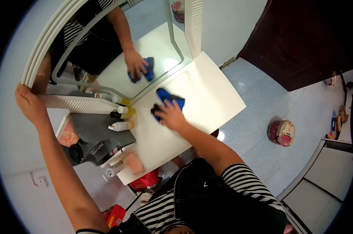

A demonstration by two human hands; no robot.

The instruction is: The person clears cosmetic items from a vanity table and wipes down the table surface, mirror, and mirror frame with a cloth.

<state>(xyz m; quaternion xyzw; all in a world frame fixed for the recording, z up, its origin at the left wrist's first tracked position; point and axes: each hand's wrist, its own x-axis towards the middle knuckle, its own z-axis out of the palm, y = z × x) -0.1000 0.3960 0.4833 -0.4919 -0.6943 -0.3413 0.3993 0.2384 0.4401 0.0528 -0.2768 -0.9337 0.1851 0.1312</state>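
Observation:
On the white dressing table top (207, 87), my right hand (172, 116) presses down on a crumpled blue cloth (171, 98) with dark patches. The fingers are a little blurred and bent over the cloth. My left hand (28, 104) is up at the far left, its fingers wrapped round the white ribbed frame (49, 37) of the mirror. The mirror glass (145, 39) stands along the table's back edge and reflects my right hand and the cloth.
Several bottles, one a white pump bottle (121, 126), stand left of the cloth beside a grey shelf (91, 128). A pink cloth or pouch (134, 163) lies at the table's near left corner. A round patterned stool (281, 133) stands on the blue floor (246, 97) to the right.

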